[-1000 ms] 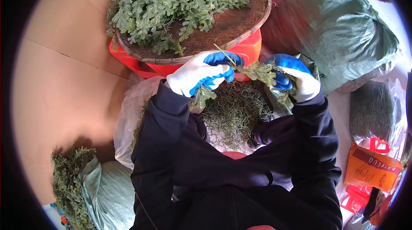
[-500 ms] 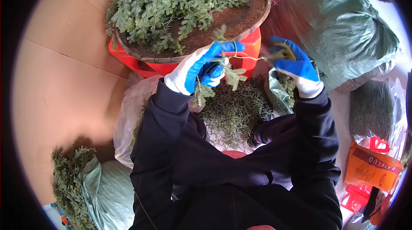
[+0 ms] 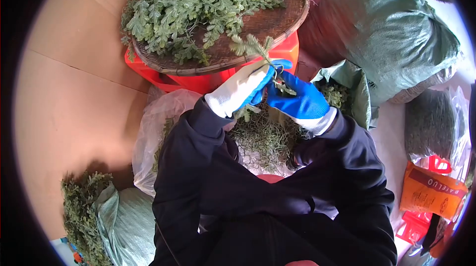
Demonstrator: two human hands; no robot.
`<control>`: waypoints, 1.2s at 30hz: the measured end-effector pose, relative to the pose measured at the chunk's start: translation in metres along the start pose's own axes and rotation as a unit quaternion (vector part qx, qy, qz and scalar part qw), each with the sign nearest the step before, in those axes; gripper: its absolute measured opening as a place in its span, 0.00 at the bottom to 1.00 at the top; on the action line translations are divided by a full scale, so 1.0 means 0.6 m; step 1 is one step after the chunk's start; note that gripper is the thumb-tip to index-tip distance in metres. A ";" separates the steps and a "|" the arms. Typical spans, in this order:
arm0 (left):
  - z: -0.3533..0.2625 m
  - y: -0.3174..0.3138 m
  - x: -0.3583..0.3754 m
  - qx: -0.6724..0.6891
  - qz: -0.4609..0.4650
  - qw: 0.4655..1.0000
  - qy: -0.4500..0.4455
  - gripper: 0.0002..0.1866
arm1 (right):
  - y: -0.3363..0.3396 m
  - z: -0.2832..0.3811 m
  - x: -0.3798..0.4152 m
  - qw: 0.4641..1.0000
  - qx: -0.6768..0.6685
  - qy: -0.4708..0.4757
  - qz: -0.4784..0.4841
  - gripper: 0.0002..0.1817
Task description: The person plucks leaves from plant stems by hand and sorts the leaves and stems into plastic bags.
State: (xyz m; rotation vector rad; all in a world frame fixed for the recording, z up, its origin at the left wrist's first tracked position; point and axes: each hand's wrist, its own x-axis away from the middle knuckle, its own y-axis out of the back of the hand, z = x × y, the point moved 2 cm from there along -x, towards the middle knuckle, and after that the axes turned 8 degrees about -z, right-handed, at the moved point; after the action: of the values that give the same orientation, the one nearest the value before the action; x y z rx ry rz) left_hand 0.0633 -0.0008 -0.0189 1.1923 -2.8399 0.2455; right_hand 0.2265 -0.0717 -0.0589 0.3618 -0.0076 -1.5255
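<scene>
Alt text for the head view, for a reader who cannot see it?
Two gloved hands, left hand and right hand, meet on a leafy green sprig above a woven tray heaped with cut greens.

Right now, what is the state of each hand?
Left hand: closed, holding a leafy green sprig.
Right hand: closed on the same sprig, lower on its stem.

We cannot see how the stem is pinched where the left hand (image 3: 248,86) covers the right hand (image 3: 296,101), and the woven tray (image 3: 285,10) is cut off at top.
</scene>
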 end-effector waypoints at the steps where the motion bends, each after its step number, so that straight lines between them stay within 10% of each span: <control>1: -0.018 0.001 0.006 0.003 -0.010 1.000 0.016 0.27 | 0.017 0.021 -0.002 0.996 0.081 -0.004 0.032 0.26; 6: -0.023 0.013 0.012 -0.006 -0.077 0.997 0.018 0.24 | 0.052 0.049 -0.004 0.939 0.329 0.101 0.025 0.26; 21: 0.007 0.003 0.008 -0.252 0.059 0.956 0.136 0.19 | 0.096 0.070 -0.030 0.914 0.355 0.193 -0.026 0.41; 32: 0.023 0.009 0.009 -0.211 0.105 0.968 0.085 0.13 | 0.134 0.043 -0.026 0.965 0.050 0.178 0.185 0.52; 36: -0.004 -0.004 0.014 -0.189 0.054 0.975 0.108 0.16 | 0.046 0.020 0.005 0.968 -0.130 -0.048 0.208 0.53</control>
State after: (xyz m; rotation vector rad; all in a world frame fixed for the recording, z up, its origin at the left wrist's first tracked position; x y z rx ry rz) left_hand 0.0590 -0.0082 -0.0153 0.8783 -2.6045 -0.1495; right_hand 0.2506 -0.0776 -0.0419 0.0669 0.0390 -1.1078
